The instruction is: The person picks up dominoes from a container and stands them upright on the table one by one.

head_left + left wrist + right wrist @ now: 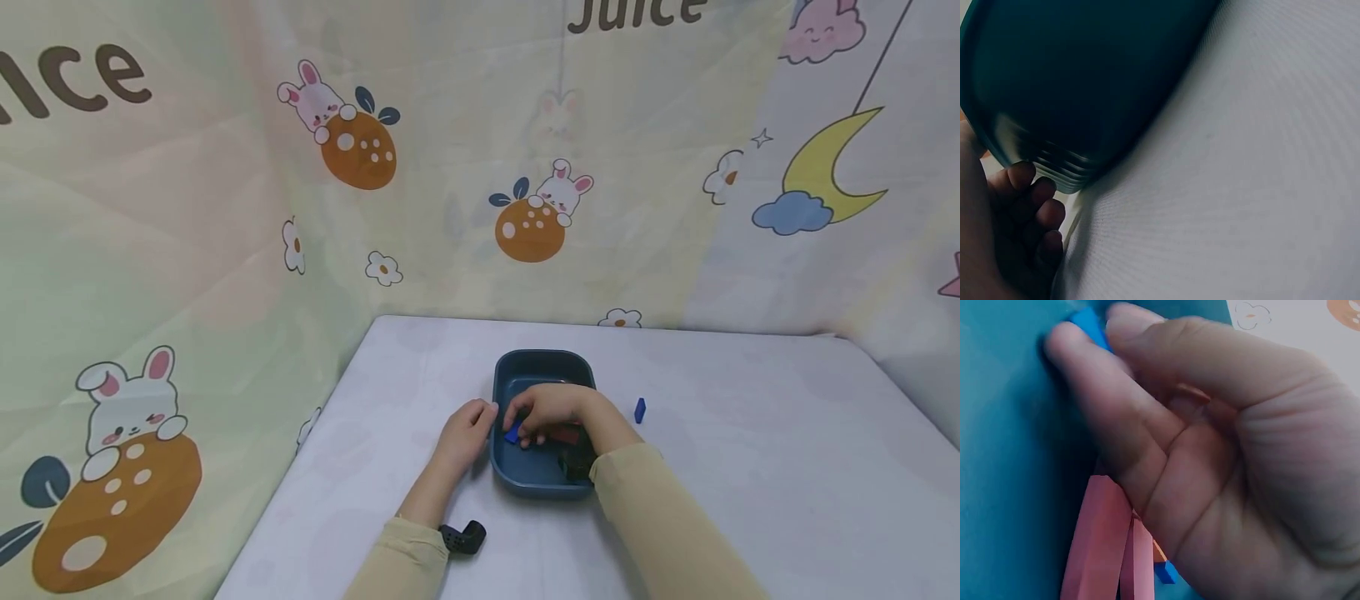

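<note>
A dark blue-green tray stands on the white table. My left hand holds the tray's left side, its curled fingers against the outer wall and its thumb by the rim; the left wrist view shows those fingertips at the ribbed corner. Inside the tray, my right hand pinches a small blue block between thumb and finger, low over the tray floor. Pink-red blocks lie under the right palm, with a bit of another blue block and an orange edge partly hidden by the hand.
A separate blue block stands on the table to the right of the tray. Behind and to the left hangs a printed cloth with rabbits and fruit. The table's left edge runs beside it. A black wrist device sits at the left cuff.
</note>
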A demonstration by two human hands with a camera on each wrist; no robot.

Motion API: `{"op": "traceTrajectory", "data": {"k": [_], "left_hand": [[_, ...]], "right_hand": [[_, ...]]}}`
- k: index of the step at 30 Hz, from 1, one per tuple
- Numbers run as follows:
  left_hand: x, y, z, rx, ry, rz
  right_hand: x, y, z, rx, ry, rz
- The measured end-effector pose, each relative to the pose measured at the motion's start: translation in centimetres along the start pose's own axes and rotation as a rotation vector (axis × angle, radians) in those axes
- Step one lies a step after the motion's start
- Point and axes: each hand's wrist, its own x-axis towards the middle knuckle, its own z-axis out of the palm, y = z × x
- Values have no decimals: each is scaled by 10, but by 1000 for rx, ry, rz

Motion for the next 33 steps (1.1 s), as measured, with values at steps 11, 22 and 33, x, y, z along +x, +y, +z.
{"op": "traceTrajectory", "data": {"k": [11, 22, 33], "left_hand": [[-1, 0, 1, 2, 6, -16], [-3, 2, 2, -15, -11, -29], [-1, 0, 2, 6, 0, -18]], "right_hand": [[0, -3, 3, -280, 93, -9], [-1, -6, 10, -119, 134, 35], [-2, -14, 11, -235, 163, 16]]}}
